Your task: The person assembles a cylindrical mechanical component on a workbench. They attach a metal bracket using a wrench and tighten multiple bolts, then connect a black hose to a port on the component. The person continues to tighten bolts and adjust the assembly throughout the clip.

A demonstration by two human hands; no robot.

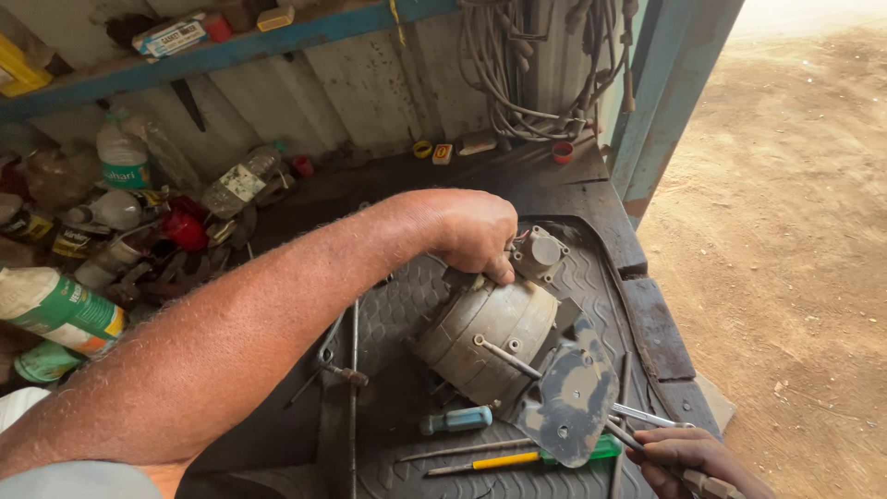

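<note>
Head view, and the biggest thing on the rubber mat [591, 277] is the grey motor housing [485, 337], lying on its side near the mat's middle, long bolts sticking out of its face toward the near edge. One left hand [471, 231] is clamped down over the top of that housing, fingers curled tight on the rim beside the small square fitting [539, 251] — a firm, closed hold. Down at the near right corner the right hand [688, 457] grips a wooden-handled tool [707, 482], fist closed around it, its metal shaft running up toward the flat mounting plate [571, 395].

To do this well, I'd say keep the left hand pressing the housing flat so it can't roll, and keep the shaft in line with the work rather than levering sideways — the plate looks free to swing.

Counting now: one housing, one plate, two screwdrivers on the mat — a blue-handled one [455, 421] and a green-and-yellow one [527, 458]. One ring spanner [325, 356] lies to the left. Several bottles crowd the left edge; I can't count them surely.
</note>
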